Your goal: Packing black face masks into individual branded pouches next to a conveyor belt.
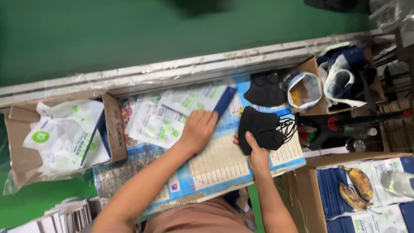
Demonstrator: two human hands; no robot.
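Note:
My left hand point(199, 128) lies flat on a pile of clear plastic mask pouches point(159, 118) spread on the work board point(224, 168); its fingertips touch a dark blue flat strip point(225, 102). My right hand point(255, 152) grips a folded black face mask point(261, 128) with looped ear cords at its right side. A second stack of black masks point(266, 89) lies just beyond it, near the far edge.
An open cardboard box point(114, 127) on the left holds plastic bags. At the right stand bags in a box point(340, 77), a box of blue packets with two brown bananas point(357, 184), and a metal rail point(172, 71) along the far edge.

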